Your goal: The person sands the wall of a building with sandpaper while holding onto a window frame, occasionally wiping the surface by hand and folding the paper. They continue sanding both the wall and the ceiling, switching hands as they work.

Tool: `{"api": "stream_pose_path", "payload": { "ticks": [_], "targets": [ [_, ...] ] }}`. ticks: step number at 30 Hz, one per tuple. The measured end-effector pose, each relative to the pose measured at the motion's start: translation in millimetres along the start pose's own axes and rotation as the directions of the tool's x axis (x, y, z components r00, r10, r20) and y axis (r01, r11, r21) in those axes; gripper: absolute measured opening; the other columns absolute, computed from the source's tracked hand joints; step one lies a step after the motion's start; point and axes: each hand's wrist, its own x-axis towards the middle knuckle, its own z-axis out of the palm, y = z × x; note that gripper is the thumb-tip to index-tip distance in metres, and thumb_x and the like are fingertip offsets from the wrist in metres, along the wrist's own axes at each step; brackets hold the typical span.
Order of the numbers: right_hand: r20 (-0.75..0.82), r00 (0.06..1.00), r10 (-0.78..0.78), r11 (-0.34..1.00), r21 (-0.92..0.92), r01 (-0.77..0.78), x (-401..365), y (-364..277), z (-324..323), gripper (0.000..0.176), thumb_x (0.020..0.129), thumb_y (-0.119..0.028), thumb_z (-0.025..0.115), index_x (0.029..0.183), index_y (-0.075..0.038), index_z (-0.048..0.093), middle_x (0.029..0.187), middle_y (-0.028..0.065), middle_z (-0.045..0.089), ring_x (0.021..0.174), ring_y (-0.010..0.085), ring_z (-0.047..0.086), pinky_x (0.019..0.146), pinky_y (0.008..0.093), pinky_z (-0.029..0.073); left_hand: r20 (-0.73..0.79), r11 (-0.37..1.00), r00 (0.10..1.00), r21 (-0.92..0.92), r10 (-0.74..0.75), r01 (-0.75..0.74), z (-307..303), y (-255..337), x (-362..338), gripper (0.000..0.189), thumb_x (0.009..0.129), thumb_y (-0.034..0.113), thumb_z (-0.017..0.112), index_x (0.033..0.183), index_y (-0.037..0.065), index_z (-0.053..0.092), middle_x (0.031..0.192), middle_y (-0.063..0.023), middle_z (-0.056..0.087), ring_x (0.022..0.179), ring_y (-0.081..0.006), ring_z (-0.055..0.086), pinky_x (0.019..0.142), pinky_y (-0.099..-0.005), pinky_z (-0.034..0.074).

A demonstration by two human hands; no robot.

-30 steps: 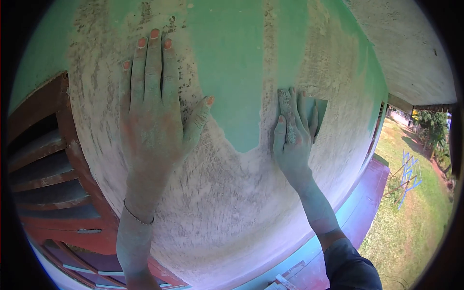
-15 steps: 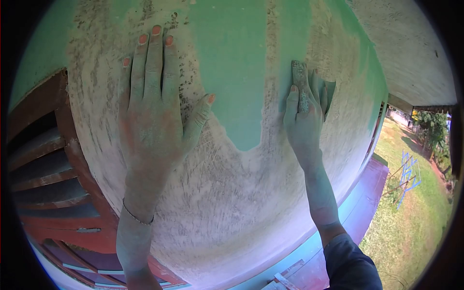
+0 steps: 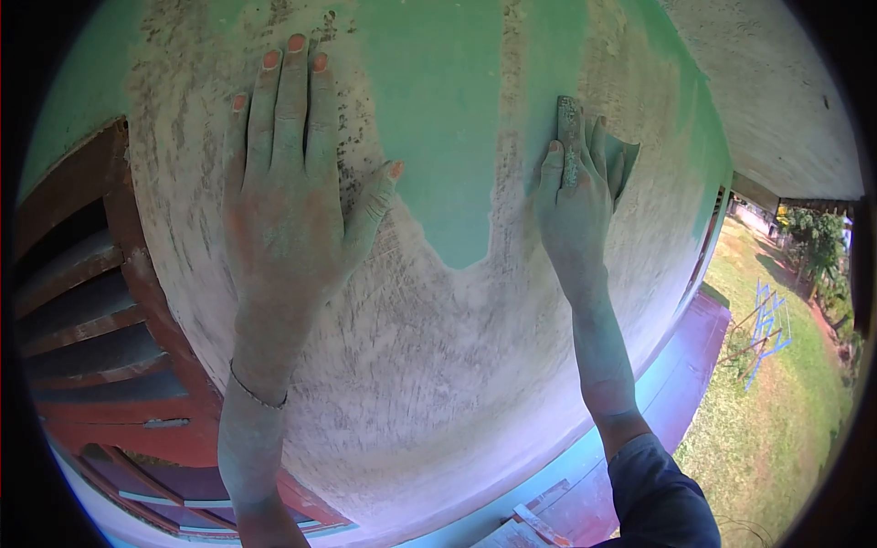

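Note:
My left hand (image 3: 288,215) lies flat on the wall (image 3: 402,365), fingers stretched upward and thumb apart. Nothing is in it, and pale dust coats the skin. Farther right, my right hand (image 3: 577,205) presses a dark sheet of sandpaper (image 3: 627,163) against the wall. Only the sheet's right part shows beyond the fingers; the rest is hidden beneath them. A worn, speckled wrap (image 3: 570,137) covers one finger of that hand. Between the hands, a patch of green paint (image 3: 448,183) runs down to a ragged point, with scraped, whitish surface around it.
On the left is a brown louvred window frame (image 3: 151,274) with slats. A pale overhang (image 3: 776,91) is at the upper right. Below lie a ledge or floor (image 3: 681,374) and pieces of wood (image 3: 539,525). Outside, a blue rack (image 3: 766,333) stands on grass (image 3: 731,438).
The view has shifted slightly, so wall and hands appear a little higher. My right hand, with the sandpaper, has moved slightly rightward. My left hand stays flat at about the same spot.

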Motion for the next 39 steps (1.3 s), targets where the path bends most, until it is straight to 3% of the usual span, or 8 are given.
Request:
{"api": "stream_pose_path", "payload": {
  "ticks": [6, 12, 18, 24, 29, 32, 36, 39],
  "targets": [
    [0.108, 0.985, -0.134, 0.990, 0.052, 0.129, -96, -30, -5, 0.051, 0.106, -0.021, 0.047, 0.152, 0.001, 0.046, 0.158, 0.0200, 0.044, 0.152, 0.0417, 0.030, 0.123, 0.0631, 0.017, 0.021, 0.999, 1.000, -0.048, -0.023, 0.024, -3, 0, -2, 0.083, 0.098, 0.051, 0.058, 0.157, -0.002, 0.035, 0.164, -0.0187, 0.035, 0.153, -0.0351, 0.030, 0.124, -0.0520, 0.026],
    [-0.018, 0.999, -0.032, 0.999, 0.021, 0.032, 3, 3, 2, 0.051, 0.105, -0.023, 0.049, 0.151, -0.001, 0.049, 0.159, 0.0162, 0.044, 0.153, 0.0406, 0.030, 0.123, 0.0642, 0.017, 0.034, 1.000, 0.999, -0.028, -0.007, 0.008, -2, 0, 0, 0.084, 0.096, 0.051, 0.059, 0.157, -0.002, 0.035, 0.164, -0.0183, 0.034, 0.153, -0.0348, 0.030, 0.124, -0.0510, 0.026],
    [0.045, 0.991, -0.124, 0.992, 0.037, 0.122, -76, -21, -1, 0.050, 0.106, -0.022, 0.048, 0.150, 0.001, 0.049, 0.160, 0.0167, 0.043, 0.152, 0.0417, 0.030, 0.125, 0.0600, 0.016, 0.026, 0.998, 1.000, -0.057, -0.017, 0.019, -2, 0, -2, 0.083, 0.097, 0.050, 0.058, 0.158, -0.002, 0.034, 0.165, -0.0177, 0.032, 0.153, -0.0354, 0.028, 0.124, -0.0513, 0.025],
    [-0.009, 0.996, -0.086, 0.995, 0.046, 0.086, 4, 9, 4, 0.052, 0.104, -0.020, 0.049, 0.151, 0.003, 0.046, 0.159, 0.0187, 0.043, 0.153, 0.0440, 0.027, 0.123, 0.0649, 0.015, 0.024, 0.999, 1.000, -0.042, 0.001, 0.000, -1, -2, 1, 0.084, 0.097, 0.052, 0.058, 0.158, -0.001, 0.034, 0.166, -0.0175, 0.031, 0.154, -0.0353, 0.028, 0.124, -0.0518, 0.025],
    [0.059, 0.989, -0.138, 0.976, 0.180, 0.126, -74, -25, 1, 0.050, 0.105, -0.019, 0.047, 0.151, 0.002, 0.047, 0.161, 0.0167, 0.041, 0.152, 0.0486, 0.024, 0.123, 0.0651, 0.012, 0.021, 0.999, 1.000, -0.035, 0.006, -0.005, -1, -3, -1, 0.083, 0.098, 0.052, 0.058, 0.157, -0.001, 0.035, 0.165, -0.0177, 0.033, 0.153, -0.0358, 0.029, 0.124, -0.0523, 0.026],
    [0.039, 0.980, -0.193, 0.980, 0.049, 0.191, -33, -3, -3, 0.051, 0.106, -0.021, 0.046, 0.152, 0.000, 0.046, 0.161, 0.0157, 0.041, 0.152, 0.0483, 0.024, 0.124, 0.0647, 0.012, 0.022, 1.000, 1.000, -0.024, 0.013, -0.012, -1, -4, -1, 0.083, 0.098, 0.051, 0.058, 0.157, -0.001, 0.035, 0.165, -0.0176, 0.033, 0.153, -0.0358, 0.030, 0.124, -0.0526, 0.026],
    [0.021, 1.000, -0.011, 0.987, 0.162, 0.008, 27, 4, -1, 0.052, 0.107, -0.025, 0.044, 0.154, -0.002, 0.044, 0.161, 0.0161, 0.041, 0.152, 0.0485, 0.024, 0.124, 0.0633, 0.012, 0.018, 1.000, 1.000, -0.014, 0.019, -0.018, -1, -4, 1, 0.083, 0.098, 0.052, 0.058, 0.158, -0.001, 0.035, 0.165, -0.0169, 0.033, 0.153, -0.0356, 0.030, 0.124, -0.0525, 0.026],
    [-0.070, 0.996, -0.061, 0.982, 0.172, 0.073, -35, -13, 12, 0.052, 0.108, -0.027, 0.042, 0.155, -0.004, 0.044, 0.161, 0.0179, 0.041, 0.152, 0.0496, 0.023, 0.124, 0.0633, 0.012, 0.022, 1.000, 0.999, -0.012, 0.025, -0.025, -2, -4, 0, 0.083, 0.097, 0.052, 0.058, 0.157, -0.002, 0.035, 0.165, -0.0167, 0.033, 0.153, -0.0347, 0.030, 0.124, -0.0518, 0.026]
  ]
}}
